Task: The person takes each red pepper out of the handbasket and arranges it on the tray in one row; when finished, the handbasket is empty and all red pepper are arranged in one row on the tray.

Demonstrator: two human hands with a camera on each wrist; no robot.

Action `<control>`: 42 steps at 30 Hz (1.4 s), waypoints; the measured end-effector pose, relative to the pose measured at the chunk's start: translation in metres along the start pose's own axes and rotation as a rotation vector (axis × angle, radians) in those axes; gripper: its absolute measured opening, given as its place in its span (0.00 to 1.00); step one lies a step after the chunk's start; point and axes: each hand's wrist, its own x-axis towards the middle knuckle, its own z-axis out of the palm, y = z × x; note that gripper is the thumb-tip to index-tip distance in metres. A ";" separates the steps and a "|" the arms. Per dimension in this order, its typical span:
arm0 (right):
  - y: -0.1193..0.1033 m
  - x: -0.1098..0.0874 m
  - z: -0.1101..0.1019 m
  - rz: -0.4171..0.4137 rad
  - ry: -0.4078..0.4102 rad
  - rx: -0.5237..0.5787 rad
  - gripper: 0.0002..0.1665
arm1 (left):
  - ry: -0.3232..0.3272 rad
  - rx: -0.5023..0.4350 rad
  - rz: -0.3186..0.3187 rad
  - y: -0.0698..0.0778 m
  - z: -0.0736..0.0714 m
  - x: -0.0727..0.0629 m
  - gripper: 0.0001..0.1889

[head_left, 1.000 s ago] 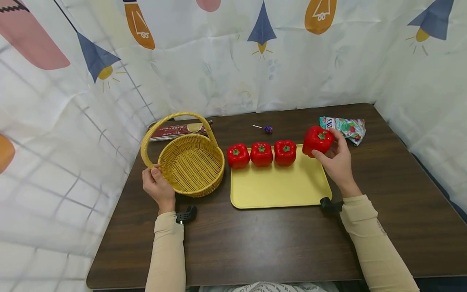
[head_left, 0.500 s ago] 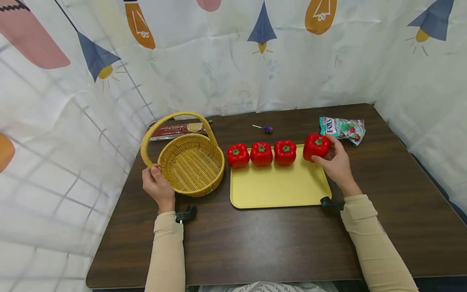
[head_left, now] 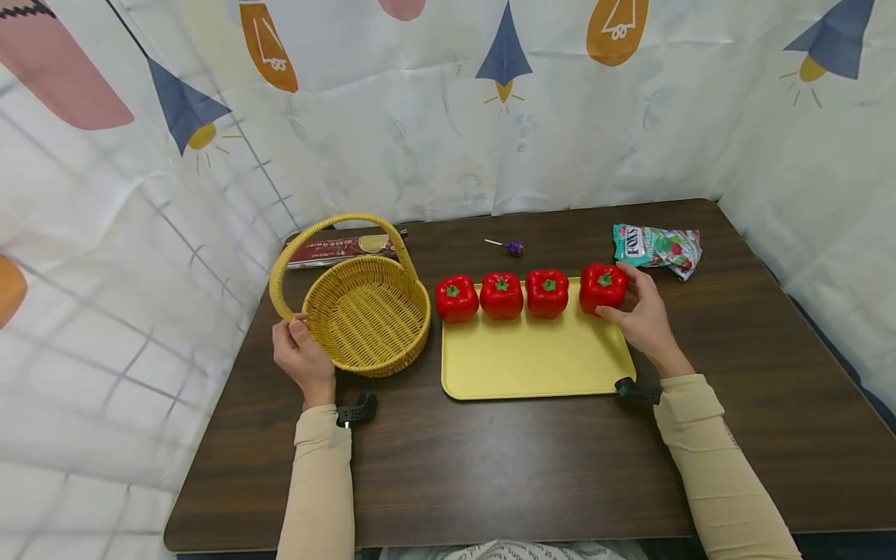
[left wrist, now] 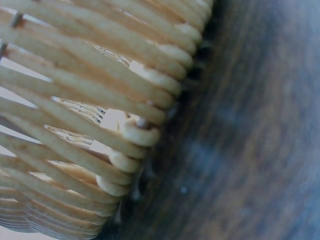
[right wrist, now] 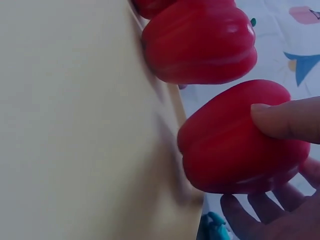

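My right hand [head_left: 644, 319] holds a red bell pepper [head_left: 603, 288] by its side, thumb on the near face and fingers behind it. In the right wrist view, that pepper [right wrist: 240, 140] is at or just above the tray's edge; contact is hard to tell. Three more red bell peppers [head_left: 502, 296] stand in a row along the back of a yellow tray [head_left: 535, 365]. On the left, my left hand [head_left: 302, 358] grips the lower end of the handle of a yellow woven basket [head_left: 371, 319]. The left wrist view shows the basket's woven side [left wrist: 90, 75] close up, without the hand.
Behind the basket lies a dark red spaghetti packet [head_left: 343, 250]. A purple-wrapped lollipop [head_left: 514, 249] is at the back of the brown table [head_left: 504, 467]. At the back right sits a teal candy bag [head_left: 658, 246], beyond the right hand. A printed curtain [head_left: 420, 148] hangs behind.
My right hand has lowered the pepper and brought it slightly left, in line with the other peppers at the tray's back right. The left hand and basket have stayed put.
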 end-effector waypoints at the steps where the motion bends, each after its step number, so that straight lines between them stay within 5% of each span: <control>1: 0.002 0.000 0.000 0.002 -0.007 -0.006 0.50 | 0.001 0.001 -0.002 0.000 0.000 0.000 0.21; 7: 0.009 -0.001 0.000 0.005 -0.039 -0.008 0.49 | -0.002 -0.003 0.006 0.001 0.001 -0.001 0.38; 15: 0.007 0.003 0.002 -0.025 -0.079 0.011 0.49 | 0.001 -0.012 0.003 0.001 0.001 0.002 0.20; 24: 0.000 0.002 0.002 -0.016 -0.119 0.053 0.51 | -0.008 -0.008 0.001 -0.001 0.001 0.001 0.20; 31: 0.005 0.003 0.002 -0.003 -0.111 0.057 0.52 | -0.017 0.010 -0.010 -0.037 -0.005 0.002 0.42; 42: 0.006 0.002 0.003 0.017 -0.107 0.065 0.51 | -0.003 -0.002 -0.008 -0.032 -0.003 0.002 0.44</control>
